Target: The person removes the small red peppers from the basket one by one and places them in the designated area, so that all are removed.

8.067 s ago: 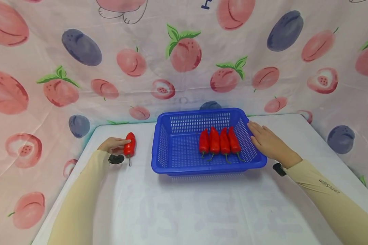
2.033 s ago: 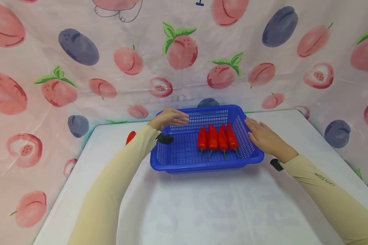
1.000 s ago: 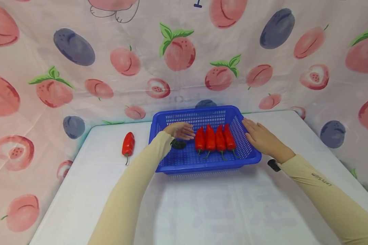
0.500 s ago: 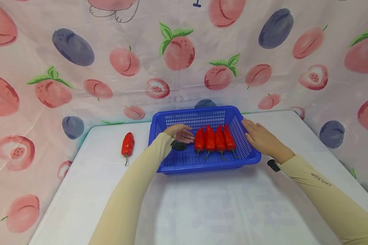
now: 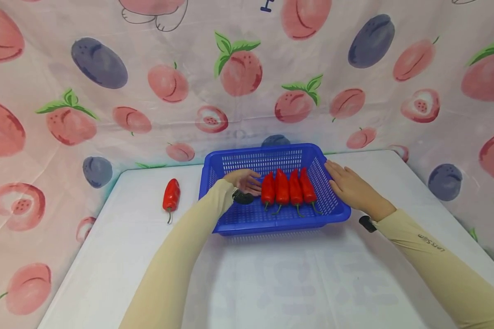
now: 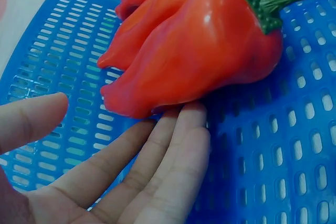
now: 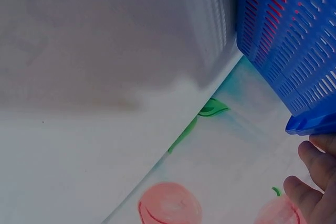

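Note:
Several red peppers (image 5: 295,188) lie side by side in the right half of a blue perforated basket (image 5: 271,224), stems toward me. My left hand (image 5: 247,181) is inside the basket, just left of the leftmost pepper (image 5: 267,189). In the left wrist view its fingers (image 6: 173,166) are extended, the tips at the underside of the nearest pepper (image 6: 210,40), and the thumb stands apart. My right hand (image 5: 356,189) rests with straight fingers against the basket's right rim. One more red pepper (image 5: 171,194) lies on the table left of the basket.
The table has a white cover (image 5: 288,278). A fruit-printed cloth (image 5: 238,109) hangs behind it and along the sides. Raised slotted walls enclose the basket.
Eight seconds ago my left hand held the lone pepper on the table. It let go, crossed over the rim and came down inside the basket, beside the leftmost pepper. The right hand stayed put.

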`<state>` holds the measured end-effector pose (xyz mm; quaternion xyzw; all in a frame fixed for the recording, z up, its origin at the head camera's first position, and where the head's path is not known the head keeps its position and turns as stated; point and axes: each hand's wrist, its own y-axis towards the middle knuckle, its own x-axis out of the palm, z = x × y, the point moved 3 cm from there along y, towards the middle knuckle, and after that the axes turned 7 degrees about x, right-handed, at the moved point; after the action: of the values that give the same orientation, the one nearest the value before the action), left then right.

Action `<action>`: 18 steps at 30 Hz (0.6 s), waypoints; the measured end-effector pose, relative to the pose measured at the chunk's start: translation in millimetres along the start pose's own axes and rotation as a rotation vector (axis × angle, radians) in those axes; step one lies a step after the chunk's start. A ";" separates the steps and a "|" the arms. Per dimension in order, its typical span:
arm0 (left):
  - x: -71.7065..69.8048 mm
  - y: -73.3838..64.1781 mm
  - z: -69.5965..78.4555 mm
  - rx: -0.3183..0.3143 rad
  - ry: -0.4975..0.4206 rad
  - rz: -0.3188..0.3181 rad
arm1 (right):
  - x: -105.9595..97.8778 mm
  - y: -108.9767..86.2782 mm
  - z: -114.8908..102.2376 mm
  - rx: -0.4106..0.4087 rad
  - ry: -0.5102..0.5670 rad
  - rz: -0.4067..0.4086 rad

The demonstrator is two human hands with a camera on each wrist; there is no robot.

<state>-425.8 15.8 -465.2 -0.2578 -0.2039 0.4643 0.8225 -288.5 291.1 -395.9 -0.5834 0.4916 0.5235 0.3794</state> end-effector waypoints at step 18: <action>14.2 -31.9 5.6 0.001 0.015 0.010 | -1.0 0.0 -1.3 0.005 0.009 -0.005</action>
<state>-401.1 15.5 -439.9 -0.2619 -0.1959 0.4666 0.8218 -288.1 290.0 -394.6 -0.5860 0.4931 0.5187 0.3800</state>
